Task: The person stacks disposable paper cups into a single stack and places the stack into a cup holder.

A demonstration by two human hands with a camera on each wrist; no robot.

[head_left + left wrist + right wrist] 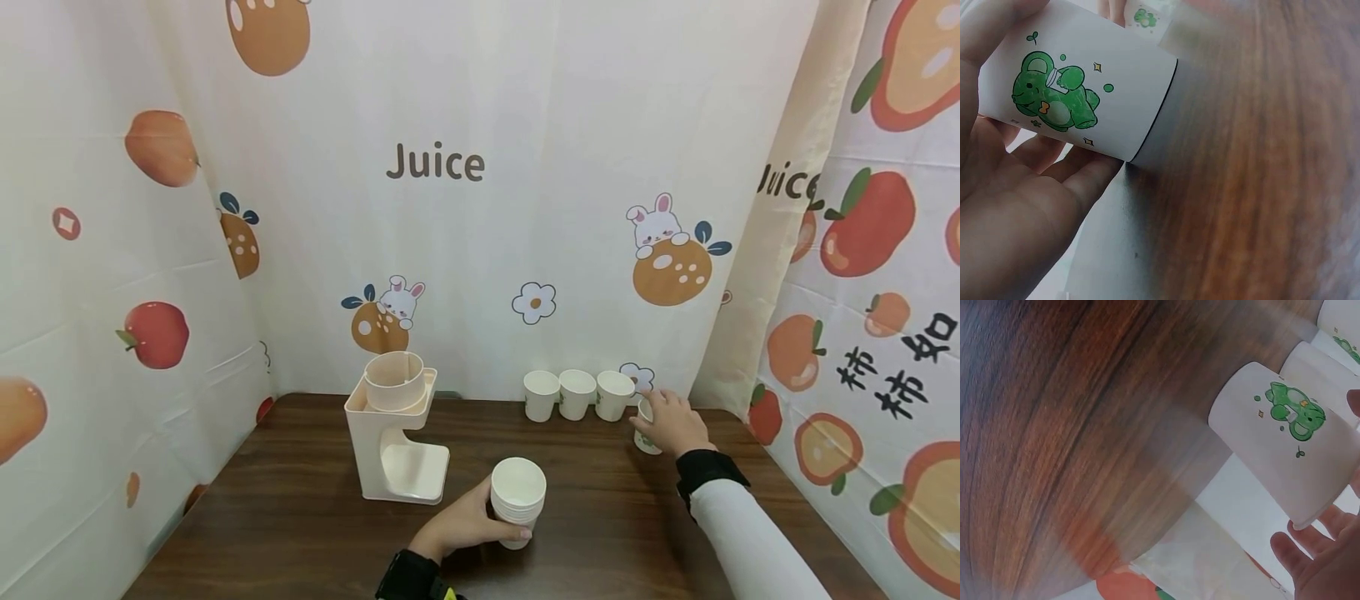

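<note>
My left hand (pixel 472 523) grips a stack of white paper cups (pixel 517 493) low down, with thumb and fingers around its sides. In the left wrist view, the stack's outer cup (pixel 1066 75) shows a green cartoon bear, and its base is at the wooden tabletop. Farther back on the right, my right hand (pixel 672 423) holds a single paper cup (pixel 647 442) from above, fingers about its rim. That cup (pixel 1279 437) stands upright in the right wrist view, its rim partly hidden. Left of it, three paper cups (pixel 577 396) stand in a row.
A cream-coloured stand (pixel 369 446) with a round holder (pixel 394 382) on top and a flat tray base (pixel 420 473) stands at the left. Fruit-printed curtains (pixel 465 250) enclose the brown wooden table (pixel 285 517) at the back and sides.
</note>
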